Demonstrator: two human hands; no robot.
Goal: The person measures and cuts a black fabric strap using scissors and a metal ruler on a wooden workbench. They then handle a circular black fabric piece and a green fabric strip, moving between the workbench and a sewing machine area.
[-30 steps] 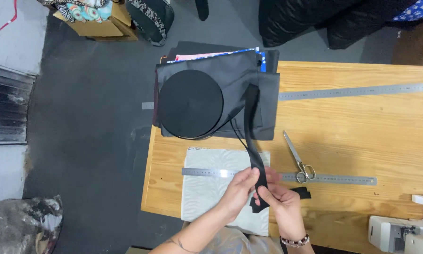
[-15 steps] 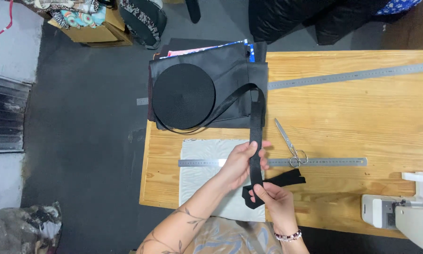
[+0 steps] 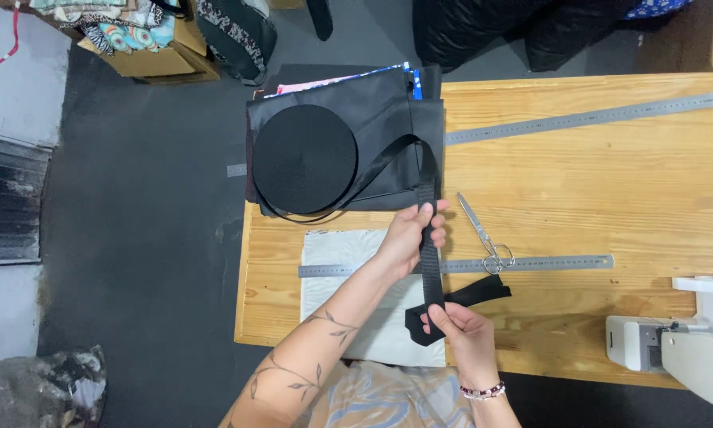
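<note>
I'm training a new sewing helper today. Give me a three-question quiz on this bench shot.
1. True or false: the scissors lie closed on the table.
2. Which hand grips the black webbing strap nearer the webbing roll?
3. The short steel ruler lies partly across: A) white sheet B) sewing machine C) cardboard box

Key: 1 true; 2 left hand, the right hand holds lower down; 3 A.
</note>
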